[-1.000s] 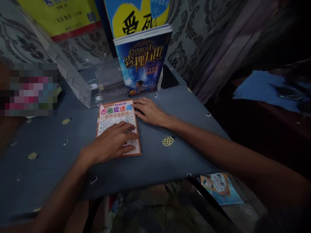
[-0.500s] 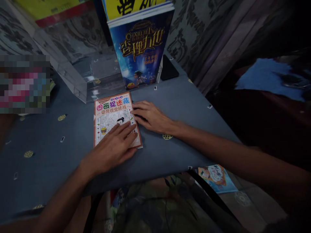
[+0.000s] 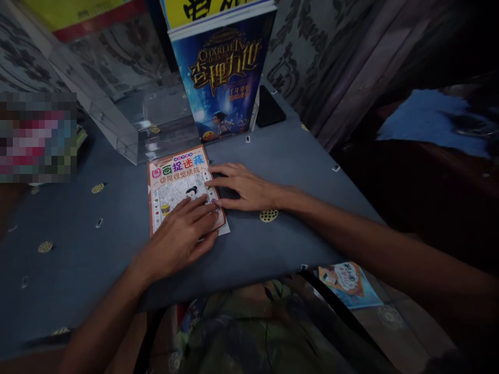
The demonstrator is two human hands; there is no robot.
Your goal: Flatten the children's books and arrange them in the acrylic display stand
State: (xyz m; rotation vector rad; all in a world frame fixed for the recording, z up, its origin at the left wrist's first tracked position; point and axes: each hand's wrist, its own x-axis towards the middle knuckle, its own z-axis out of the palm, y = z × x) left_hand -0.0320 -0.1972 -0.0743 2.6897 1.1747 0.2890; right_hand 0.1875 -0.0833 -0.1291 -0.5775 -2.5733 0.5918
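Note:
A thin activity book (image 3: 177, 179) with colourful Chinese lettering and a line drawing on its cover lies flat, closed, on the blue-grey tablecloth. My left hand (image 3: 187, 228) rests palm down over its lower part, fingers stretched out across the drawing. From the right side, my right hand (image 3: 244, 187) lies with its fingers spread, the tips touching the book's right edge. A sliver of white page shows past the cover at the lower right corner. Neither hand grips anything. The book's lower left part is hidden under my left hand.
Behind the book stands a clear acrylic rack (image 3: 117, 137) with upright books, a blue-covered one (image 3: 222, 78) in front. A black phone-like slab (image 3: 271, 106) lies beside it. Another book (image 3: 349, 283) is below the table's front edge (image 3: 249, 283). A pixelated patch covers the far left.
My right hand's fingers have spread and come slightly further onto the book's right edge. The lower right corner shows a bit more white page. My left hand stays on the cover.

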